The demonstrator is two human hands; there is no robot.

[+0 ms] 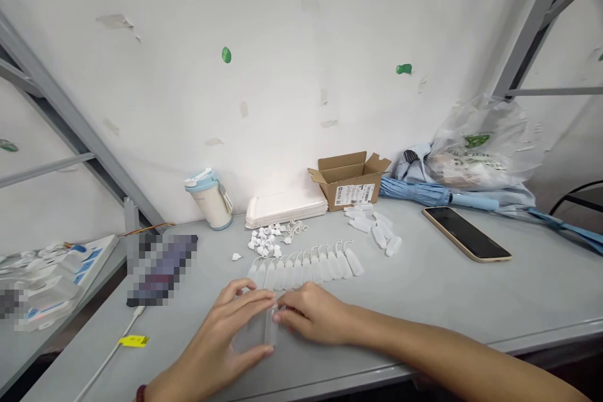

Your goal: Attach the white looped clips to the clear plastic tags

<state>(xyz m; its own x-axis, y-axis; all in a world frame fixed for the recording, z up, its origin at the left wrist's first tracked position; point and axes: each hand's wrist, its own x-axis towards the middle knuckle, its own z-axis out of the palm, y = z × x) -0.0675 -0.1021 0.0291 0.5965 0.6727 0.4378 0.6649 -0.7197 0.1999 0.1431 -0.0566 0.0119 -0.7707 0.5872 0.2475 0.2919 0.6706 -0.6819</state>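
A small translucent plastic bottle (pixel 270 328) is held lengthwise near the table's front edge. My left hand (pixel 225 331) grips it, with the thumb at its near end and the fingertips at its far end. The fingers of my right hand (pixel 311 313) are curled in a pinch at the bottle's upper right side; what lies between those fingertips is hidden. Just beyond both hands, a row of similar bottles (pixel 304 269) with looped cords lies side by side. Behind the row is a heap of small white caps (pixel 264 240), next to some white cords (pixel 296 228).
More loose bottles (pixel 378 237) lie in front of an open cardboard box (pixel 351 185). White flat trays (pixel 286 206) are stacked by the wall, near a cup (pixel 210 200). A phone (pixel 466 233) and a blue umbrella (pixel 414 190) lie right; a cabled, pixelated device (pixel 162 270) lies left.
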